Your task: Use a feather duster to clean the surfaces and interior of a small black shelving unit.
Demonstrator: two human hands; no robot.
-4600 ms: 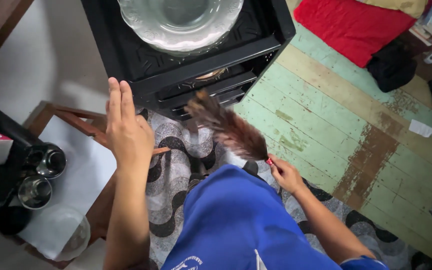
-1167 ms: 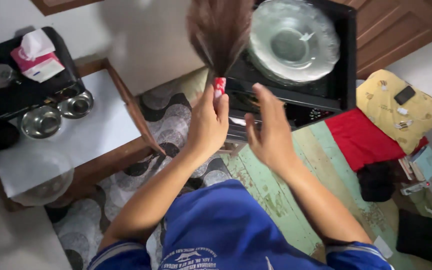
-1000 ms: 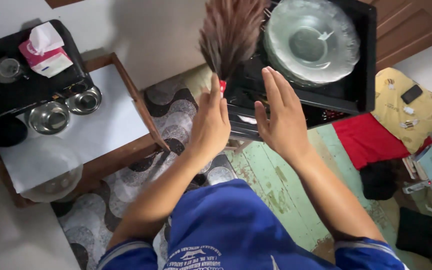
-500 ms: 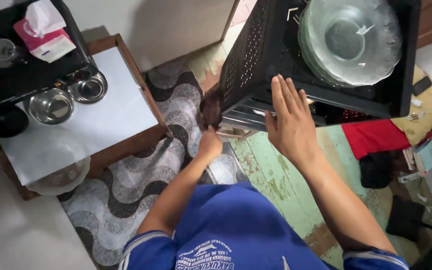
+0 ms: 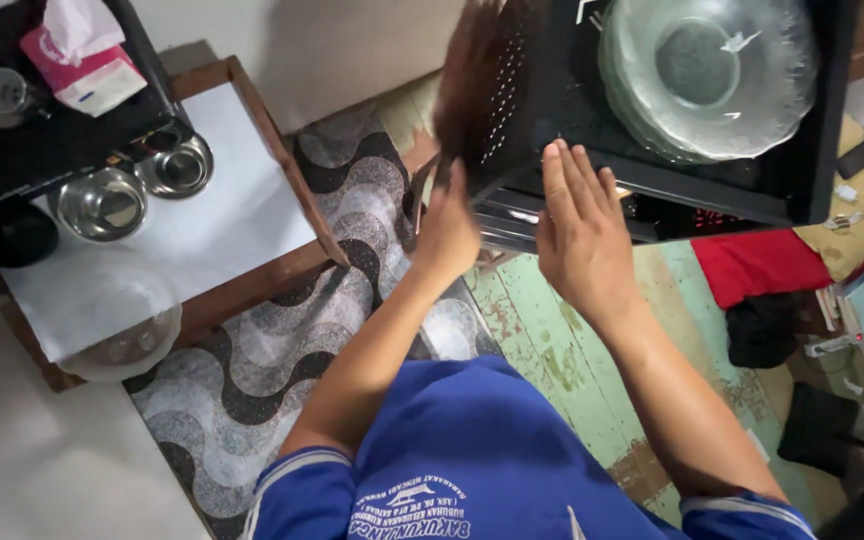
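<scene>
My left hand (image 5: pixel 447 225) is shut on the handle of a brown feather duster (image 5: pixel 472 85). Its feathers stand upright against the perforated left side of a black plastic drawer rack (image 5: pixel 542 120). My right hand (image 5: pixel 582 235) is open and flat, its fingers stretched over the front edge of the rack's top tray. A stack of clear glass plates (image 5: pixel 707 70) lies in that tray, beyond my right hand.
A wooden table with a white top (image 5: pixel 222 200) stands to the left, carrying two steel bowls (image 5: pixel 102 200), a tissue box (image 5: pixel 77 55) and a glass bowl (image 5: pixel 122 340). A wavy patterned mat (image 5: pixel 252 360) and worn green floorboards (image 5: pixel 542 340) lie below. A red cushion (image 5: pixel 757 265) sits right.
The duster went from my right hand to my left. It swept from above the rack down its left side, and now stands raised along that side again.
</scene>
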